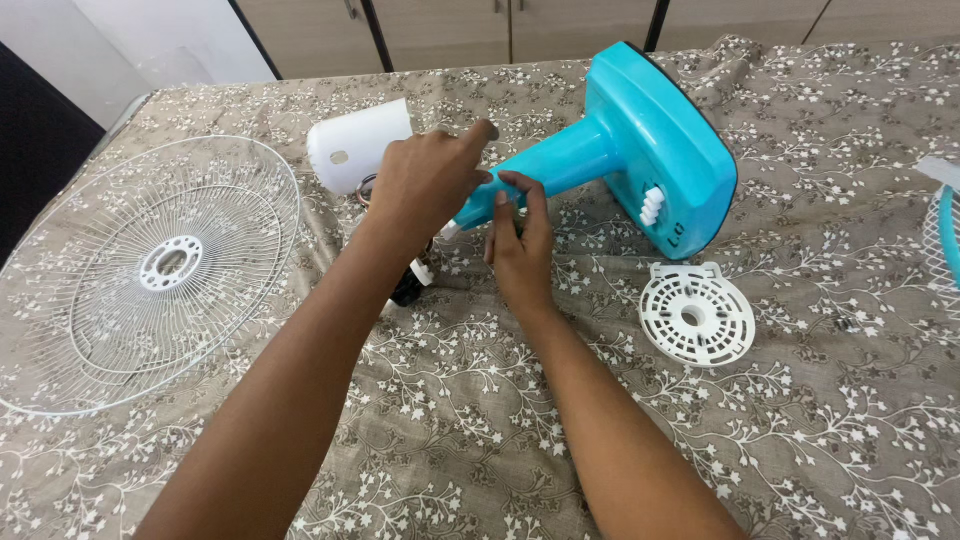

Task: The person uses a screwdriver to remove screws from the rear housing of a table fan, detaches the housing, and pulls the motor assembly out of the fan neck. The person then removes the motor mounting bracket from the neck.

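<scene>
A turquoise fan stand [640,150] lies on its side on the patterned cloth, its base to the right and its neck pointing left. My left hand [425,180] is closed over the end of the neck, where a dark motor part [410,285] peeks out below my wrist. My right hand [520,235] pinches the underside of the neck with thumb and fingers. A white motor cover [355,145] lies just behind my left hand.
A white wire fan guard [150,270] lies flat at the left. A small round white vented disc [695,315] rests right of my right arm. Another guard's edge [945,230] shows at the far right. Wooden cabinet doors [450,30] stand behind the table.
</scene>
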